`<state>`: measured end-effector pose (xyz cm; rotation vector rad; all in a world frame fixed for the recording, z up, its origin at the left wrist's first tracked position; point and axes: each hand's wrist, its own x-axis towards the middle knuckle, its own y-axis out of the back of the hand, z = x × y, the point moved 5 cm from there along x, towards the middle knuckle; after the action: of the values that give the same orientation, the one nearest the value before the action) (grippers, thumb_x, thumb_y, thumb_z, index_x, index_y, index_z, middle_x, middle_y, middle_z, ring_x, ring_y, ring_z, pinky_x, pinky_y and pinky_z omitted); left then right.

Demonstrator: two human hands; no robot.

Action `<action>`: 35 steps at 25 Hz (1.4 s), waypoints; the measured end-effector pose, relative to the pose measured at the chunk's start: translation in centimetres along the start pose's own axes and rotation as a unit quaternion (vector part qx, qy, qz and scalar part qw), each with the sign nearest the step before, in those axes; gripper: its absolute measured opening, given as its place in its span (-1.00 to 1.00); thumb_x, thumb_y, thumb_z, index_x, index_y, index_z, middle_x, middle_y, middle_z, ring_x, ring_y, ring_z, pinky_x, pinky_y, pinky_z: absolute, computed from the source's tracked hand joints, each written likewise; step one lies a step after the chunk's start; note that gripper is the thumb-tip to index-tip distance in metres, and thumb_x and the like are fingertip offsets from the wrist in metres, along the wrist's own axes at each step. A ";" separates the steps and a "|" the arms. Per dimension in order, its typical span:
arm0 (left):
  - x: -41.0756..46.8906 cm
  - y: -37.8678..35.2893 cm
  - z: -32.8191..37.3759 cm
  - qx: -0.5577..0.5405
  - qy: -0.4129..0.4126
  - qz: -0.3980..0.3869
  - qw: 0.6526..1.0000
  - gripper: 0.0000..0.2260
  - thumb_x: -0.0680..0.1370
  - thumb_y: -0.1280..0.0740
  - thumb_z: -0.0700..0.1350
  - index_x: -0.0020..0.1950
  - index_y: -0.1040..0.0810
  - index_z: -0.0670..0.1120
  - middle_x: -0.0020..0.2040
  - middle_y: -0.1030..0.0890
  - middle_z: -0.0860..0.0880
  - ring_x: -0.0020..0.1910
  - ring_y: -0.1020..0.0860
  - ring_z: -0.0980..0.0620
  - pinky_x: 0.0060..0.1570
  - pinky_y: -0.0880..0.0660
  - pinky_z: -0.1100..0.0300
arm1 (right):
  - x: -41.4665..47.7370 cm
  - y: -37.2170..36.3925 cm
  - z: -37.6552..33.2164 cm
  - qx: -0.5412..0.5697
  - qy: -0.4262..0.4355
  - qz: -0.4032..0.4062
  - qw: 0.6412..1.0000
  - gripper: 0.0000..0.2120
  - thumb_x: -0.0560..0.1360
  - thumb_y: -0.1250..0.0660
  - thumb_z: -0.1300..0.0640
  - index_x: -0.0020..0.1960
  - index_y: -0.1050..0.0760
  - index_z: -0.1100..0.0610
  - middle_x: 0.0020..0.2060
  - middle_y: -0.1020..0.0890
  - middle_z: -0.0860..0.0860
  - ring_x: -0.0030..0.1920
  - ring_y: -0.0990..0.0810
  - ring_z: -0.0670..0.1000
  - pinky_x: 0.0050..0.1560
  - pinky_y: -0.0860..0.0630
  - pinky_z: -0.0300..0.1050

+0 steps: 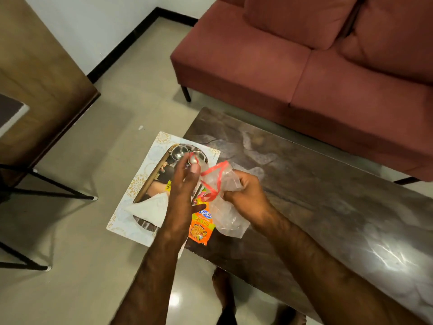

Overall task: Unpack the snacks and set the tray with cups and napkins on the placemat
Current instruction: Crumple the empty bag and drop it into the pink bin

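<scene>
A clear plastic bag with red handles (225, 184) is gripped, bunched, in the curled right hand (246, 198). The left hand (185, 191) is held nearly flat, and a red handle is caught at its fingertips (blurred there). An orange snack packet (201, 228) lies below them, beside the patterned white placemat (150, 160). The placemat bears the tray (157, 186), steel cups (179, 152) and a folded white napkin (150, 207), at the end of the dark marbled table (304, 195). A maroon sofa (304, 78) stands behind.

Maroon sofa (316, 73), beige floor (98, 231)

The left forearm (152, 266) and right forearm (316, 254) are bare and hairy, sleeveless up to the frame's edge. The left hand (185, 195) and right hand (246, 195) are ungloved. Two bare feet (222, 287) show below.
</scene>
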<state>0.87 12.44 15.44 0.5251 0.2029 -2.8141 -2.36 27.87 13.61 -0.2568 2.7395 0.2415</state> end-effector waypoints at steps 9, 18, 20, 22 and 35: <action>-1.1 -9.1 -0.5 -0.015 0.036 -0.017 0.999 -0.59 0.54 -0.20 -0.35 0.27 -0.52 0.05 0.19 -0.65 -0.11 0.02 -0.66 0.01 -0.19 -0.59 0.20 | -3.0 5.7 -2.9 0.072 0.018 0.024 0.997 -0.38 0.34 -0.39 0.29 0.33 -0.48 -0.14 0.26 -0.55 -0.10 0.28 -0.52 -0.12 0.13 -0.60 -0.21; -3.9 -16.5 -0.4 -0.021 -0.001 -0.130 0.991 -0.80 0.56 -0.30 -0.27 0.06 -0.63 -0.02 0.10 -0.69 -0.16 0.12 -0.66 -0.10 0.01 -0.60 0.06 | -5.7 11.2 -2.6 0.005 0.061 0.138 0.989 -0.62 0.55 -0.48 -0.02 0.35 -0.58 -0.15 0.30 -0.61 -0.06 0.29 -0.59 -0.18 0.30 -0.52 -0.22; -5.0 -17.9 -0.3 -0.006 0.002 -0.218 0.976 -0.60 0.41 -0.29 -0.28 0.20 -0.62 0.00 0.16 -0.67 -0.18 0.22 -0.63 -0.14 0.04 -0.56 0.05 | -5.9 13.0 -2.6 0.041 0.053 0.196 0.978 -0.84 0.55 -0.47 0.08 0.12 -0.70 -0.03 0.03 -0.74 -0.07 0.07 -0.70 -0.10 0.13 -0.63 -0.12; -5.8 -18.6 -0.2 -0.005 -0.007 -0.305 0.952 -0.33 0.33 -0.31 -0.32 0.43 -0.45 0.02 0.32 -0.58 -0.17 0.32 -0.55 -0.14 0.07 -0.52 0.03 | -6.1 14.9 -2.6 0.063 0.053 0.232 0.969 -0.90 0.55 -0.42 0.10 0.00 -0.72 0.00 -0.13 -0.75 -0.14 -0.09 -0.71 -0.19 -0.03 -0.62 -0.23; -10.7 -28.1 -3.4 0.162 -0.102 -0.325 0.926 -0.58 0.48 -0.39 -0.20 0.26 -0.56 0.19 0.07 -0.67 0.13 0.04 -0.68 0.03 -0.09 -0.69 -0.02 | -12.3 25.5 2.8 0.170 -0.022 0.296 0.940 -0.70 0.57 -0.21 0.27 0.00 -0.71 0.08 0.00 -0.73 -0.01 0.02 -0.70 0.00 -0.23 -0.60 -0.27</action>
<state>3.53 42.42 18.70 0.2492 -0.1732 -3.5563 4.50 54.95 19.15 0.6645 2.6803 -0.0773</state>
